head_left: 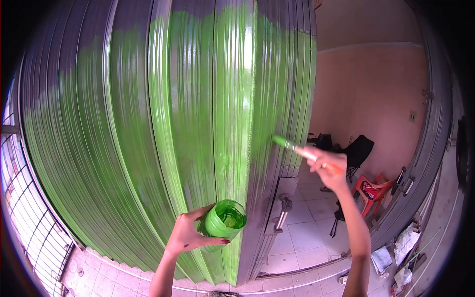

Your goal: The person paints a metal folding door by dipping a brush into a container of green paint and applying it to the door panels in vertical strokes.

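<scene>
My left hand (190, 233) is wrapped round a green-smeared tub of paint (221, 225), low in front of the folding metal door (193, 123). Wet green paint lines the inside of the tub. In my right hand (326, 166) is a paintbrush (299, 150) with an orange-tipped handle, gripped between closed fingers. Its green bristles meet the door panel near its right side, slightly blurred. Green coats most of the door, while its top band and a lower strip on the right show dark grey.
Right of the door, a doorway opens on a tiled room with a red plastic chair (371, 193) and a black folding chair (360, 151). A door handle (283, 213) sticks out at the panel's edge. Bags (406, 242) lie at lower right; a barred gate (34, 213) stands left.
</scene>
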The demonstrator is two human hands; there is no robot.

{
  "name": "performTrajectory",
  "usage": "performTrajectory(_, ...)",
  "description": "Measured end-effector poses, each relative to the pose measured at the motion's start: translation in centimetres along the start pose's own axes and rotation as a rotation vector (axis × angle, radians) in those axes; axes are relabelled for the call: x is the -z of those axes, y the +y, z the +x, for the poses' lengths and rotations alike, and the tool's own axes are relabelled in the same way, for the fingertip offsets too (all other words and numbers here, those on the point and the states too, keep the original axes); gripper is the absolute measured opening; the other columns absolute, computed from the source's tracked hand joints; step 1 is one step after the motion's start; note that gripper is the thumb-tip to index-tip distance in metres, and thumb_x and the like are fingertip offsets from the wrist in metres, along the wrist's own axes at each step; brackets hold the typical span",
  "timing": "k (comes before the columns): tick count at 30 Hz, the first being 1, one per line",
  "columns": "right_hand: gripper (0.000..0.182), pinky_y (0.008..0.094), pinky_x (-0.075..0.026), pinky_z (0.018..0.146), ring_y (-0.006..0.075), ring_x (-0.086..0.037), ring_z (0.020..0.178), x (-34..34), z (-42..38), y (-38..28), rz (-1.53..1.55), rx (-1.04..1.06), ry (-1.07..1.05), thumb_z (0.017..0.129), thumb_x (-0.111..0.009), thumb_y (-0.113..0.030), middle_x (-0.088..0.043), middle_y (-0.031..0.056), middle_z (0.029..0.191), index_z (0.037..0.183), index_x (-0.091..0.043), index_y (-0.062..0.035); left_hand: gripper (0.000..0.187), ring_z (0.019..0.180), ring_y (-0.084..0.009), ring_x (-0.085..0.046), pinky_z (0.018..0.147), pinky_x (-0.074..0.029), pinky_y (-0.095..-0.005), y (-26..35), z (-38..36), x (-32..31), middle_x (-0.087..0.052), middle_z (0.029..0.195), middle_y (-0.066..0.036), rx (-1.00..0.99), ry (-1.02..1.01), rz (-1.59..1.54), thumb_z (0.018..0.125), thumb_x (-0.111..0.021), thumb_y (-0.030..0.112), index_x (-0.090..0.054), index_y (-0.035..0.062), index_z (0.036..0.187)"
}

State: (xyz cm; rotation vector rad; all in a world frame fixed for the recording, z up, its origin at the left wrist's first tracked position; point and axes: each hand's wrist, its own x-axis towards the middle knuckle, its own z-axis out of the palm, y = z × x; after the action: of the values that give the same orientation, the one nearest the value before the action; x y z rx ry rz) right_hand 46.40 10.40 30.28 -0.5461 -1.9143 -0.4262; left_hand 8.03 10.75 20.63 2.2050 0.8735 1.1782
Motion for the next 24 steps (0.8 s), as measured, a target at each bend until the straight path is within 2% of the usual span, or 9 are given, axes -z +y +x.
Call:
performTrajectory(4, 0.019, 0.0311, -0.058, 0.076, 0.0251, -0.072, 0.092, 0.7, 3.9, 1.3, 0.028, -0.098, 0.151, 0.072, -0.072, 0.01, -0.071, 0.0184, 0.104, 0.066, -0.058, -0.0017, 0.089, 0.105, -0.0223, -0.067, 0.096, -0.05, -0.0358, 0.1, -0.1, 0.3, -0.069, 0.113, -0.014, -0.007, 0.024, -0.002, 0.053, -0.093, 0.035, -0.059, -0.0007, 0.127)
performTrajectory(6, 0.018, 0.0314, -0.058, 0.078, 0.0237, -0.072, 0.092, -0.2, 2.4, 1.9, -0.148, 0.086, 0.004, 0.07, -0.067, 0.012, -0.071, 0.0176, 0.105, 0.066, -0.058, -0.0024, 0.089, 0.105, -0.0228, -0.067, 0.096, -0.05, -0.036, -0.4, -0.6, 0.3, -0.069, 0.113, -0.014, -0.005, 0.027, -0.012, 0.053, -0.093, 0.035, -0.059, -0.001, 0.126)
performTrajectory(7, 0.019, 0.0325, -0.058, 0.08, 0.0272, -0.071, 0.096, -0.7, 0.4, 1.3, -0.073, 0.003, -0.089, 0.064, -0.064, 0.015, -0.07, 0.0185, 0.106, 0.061, -0.057, -0.0023, 0.089, 0.105, -0.0229, -0.067, 0.096, -0.05, -0.0362, -0.6, -0.8, 0.3, -0.069, 0.113, -0.015, 0.003, 0.026, -0.007, 0.053, -0.093, 0.035, -0.059, -0.001, 0.126)
performTrajectory(9, 0.011, 0.033, -0.058, 0.081, 0.0239, -0.072, 0.091, -2.7, -4.5, 0.5, -0.047, -0.032, -0.163, 0.061, -0.066, 0.004, -0.07, 0.019, 0.105, 0.064, -0.061, -0.0056, 0.089, 0.106, -0.0233, -0.067, 0.097, -0.05, -0.0365, -1.0, -1.3, 0.4, -0.069, 0.113, -0.015, 0.019, 0.021, 0.0, 0.052, -0.093, 0.035, -0.059, -0.001, 0.126)
performTrajectory(12, 0.018, 0.0264, -0.06, 0.069, 0.0183, -0.071, 0.097, -3.4, -10.2, -1.3, -0.118, -0.053, -0.543, 0.065, -0.062, 0.003, -0.072, 0.0037, 0.108, 0.069, -0.065, -0.014, 0.088, 0.107, -0.0234, -0.066, 0.098, -0.049, -0.0369, -1.5, -1.8, 0.6, -0.069, 0.113, -0.014, 0.033, 0.019, 0.007, 0.052, -0.093, 0.035, -0.06, -0.0008, 0.126)
performTrajectory(14, 0.019, 0.0287, -0.061, 0.071, 0.0182, -0.07, 0.098, -3.5, -9.7, -0.9, -0.117, -0.125, -0.689, 0.063, -0.063, 0.006, -0.073, 0.0056, 0.101, 0.068, -0.064, -0.0118, 0.089, 0.107, -0.0236, -0.066, 0.098, -0.049, -0.037, -1.0, -1.7, 0.7, -0.069, 0.113, -0.014, 0.052, 0.006, 0.021, 0.052, -0.093, 0.035, -0.06, -0.0009, 0.126)
performTrajectory(18, 0.019, 0.033, -0.059, 0.078, 0.0252, -0.07, 0.099, -0.5, 0.8, 0.5, -0.041, -0.031, -0.416, 0.064, -0.059, 0.015, -0.073, 0.0099, 0.085, 0.064, -0.059, -0.0041, 0.088, 0.107, -0.0237, -0.066, 0.098, -0.049, -0.0369, -0.7, -1.5, 0.5, -0.069, 0.113, -0.014, 0.051, 0.003, 0.043, 0.052, -0.093, 0.036, -0.06, 0.0, 0.126)
performTrajectory(20, 0.019, 0.0281, -0.059, 0.07, 0.0249, -0.069, 0.101, 1.3, 5.6, 1.1, -0.079, 0.085, -0.315, 0.065, -0.058, 0.012, -0.073, 0.0135, 0.095, 0.07, -0.062, -0.0059, 0.088, 0.106, -0.0236, -0.066, 0.098, -0.049, -0.0368, -0.5, -1.4, 0.5, -0.069, 0.113, -0.014, 0.031, 0.005, 0.022, 0.052, -0.093, 0.036, -0.06, 0.0002, 0.126)
performTrajectory(24, 0.018, 0.0297, -0.058, 0.075, 0.0255, -0.07, 0.098, 1.4, 8.5, 0.6, -0.152, 0.183, -0.012, 0.067, -0.056, 0.014, -0.072, 0.0159, 0.1, 0.071, -0.06, -0.0033, 0.089, 0.106, -0.0232, -0.066, 0.098, -0.049, -0.0363, -0.3, -1.5, 0.6, -0.069, 0.112, -0.014, 0.035, 0.011, 0.021, 0.052, -0.093, 0.036, -0.06, 0.0002, 0.126)
